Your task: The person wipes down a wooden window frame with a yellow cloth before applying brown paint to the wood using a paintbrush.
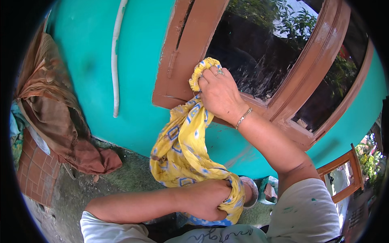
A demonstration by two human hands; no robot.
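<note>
**Held high and low: a yellow cloth at a brown window frame**

At far left we see one brown drape, hanging in folds down to the floor, with one white ribbed hose beside it on the teal wall. In the middle, one yellow cloth patterned in blue and white hangs in front of that wall, between the person's two hands. The left hand, low and close to the body, is clamped on the cloth's lower part, though folds hide its fingertips from us. The right hand, with one ring and one bracelet on it, is clamped on the bunched upper end, in front of the window frame; whether that bunch presses on the wood we cannot tell. The coming move, we judge, turns on one line: the cloth's long axis runs down from the right grip to the left one, bowing out leftward, with most of the fabric below the right hand. Of the two, the right hand is nearer the glass. Farther right we count two panes, a larger pane smeared with whitish marks and a narrower pane, then one smaller wooden frame near the edge of our view
</note>
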